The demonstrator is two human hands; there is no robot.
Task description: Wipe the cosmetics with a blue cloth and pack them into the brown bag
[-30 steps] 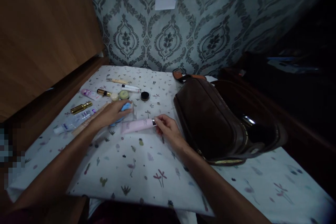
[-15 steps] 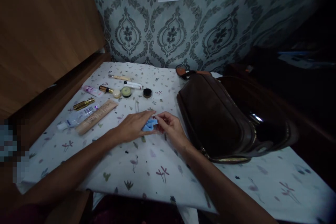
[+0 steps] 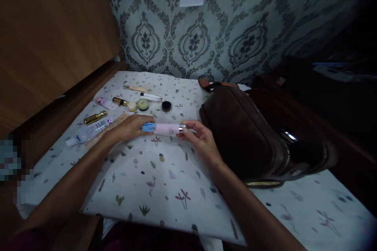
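Between my hands lies a pale pink cosmetic tube point(image 3: 166, 128) with a silver cap, held level above the tablecloth. My left hand point(image 3: 131, 127) is closed around a crumpled blue cloth point(image 3: 149, 126) at the tube's left end. My right hand point(image 3: 202, 138) pinches the silver cap at the other end. Partly hidden behind the left hand and forearm is a beige tube point(image 3: 118, 119). Beside it rest a clear bottle point(image 3: 88, 132) and a gold tube point(image 3: 96, 117).
Farther back are a small pink tube point(image 3: 105, 103), a black-and-gold tube point(image 3: 119, 101), a cream round jar point(image 3: 132, 106), a green-topped jar point(image 3: 143, 104), a black-lidded jar point(image 3: 166, 106), a white pen-like tube point(image 3: 150, 97) and a brush point(image 3: 134, 88). At right stands an open brown bag point(image 3: 241, 133).
My hands have moved apart, the left one leftward and over the beige tube. The pink tube now shows between them, where before mostly the blue cloth was visible.
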